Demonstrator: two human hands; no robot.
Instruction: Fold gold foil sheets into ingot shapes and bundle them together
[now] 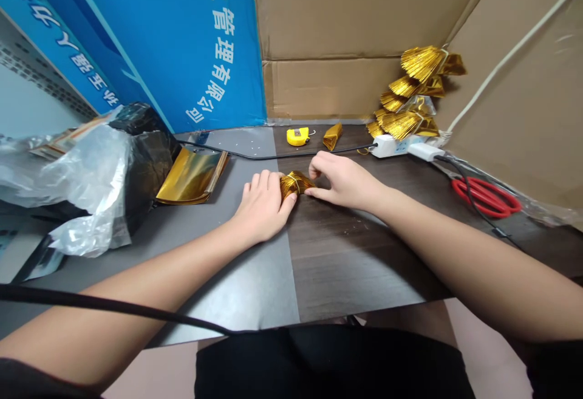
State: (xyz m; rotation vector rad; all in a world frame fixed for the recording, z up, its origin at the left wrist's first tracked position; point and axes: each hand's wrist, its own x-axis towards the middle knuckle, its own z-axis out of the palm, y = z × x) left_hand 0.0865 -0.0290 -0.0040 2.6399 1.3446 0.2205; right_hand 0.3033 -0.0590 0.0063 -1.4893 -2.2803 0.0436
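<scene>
- Two bare hands at work at mid-table, seen from our head camera; we take 12 o'clock as the far edge of the table.
- Grip: the left hand (262,204) is curled, its fingertips and thumb pressing the 9 o'clock side of a gold foil bundle (294,184). The right hand (344,180) grasps the 3 o'clock side between thumb and forefinger. Neither hand is released.
- Thing's place: the bundle sits between both hands, at the seam of a grey panel (246,283) and a dark wood-grain tabletop (346,253). A thin band seems to cross it; too small to tell.
- Step, our judgement: pinching and shaping the foil by hand.
- Next move, our judgement: the hold calls for steady pressure from both sides, so the foil stays tight.
- At 11 o'clock: a stack of gold foil sheets (191,175), beside a black plastic bag (146,144).
- At 12 o'clock: a yellow tape measure (297,136) and a folded gold foil piece (332,136).
- At 1 o'clock: pleated gold foil fans (421,62), heaped behind a white power strip (387,146).
- At 2 o'clock: red-handled scissors (485,197), lying by a cardboard wall (501,83).
</scene>
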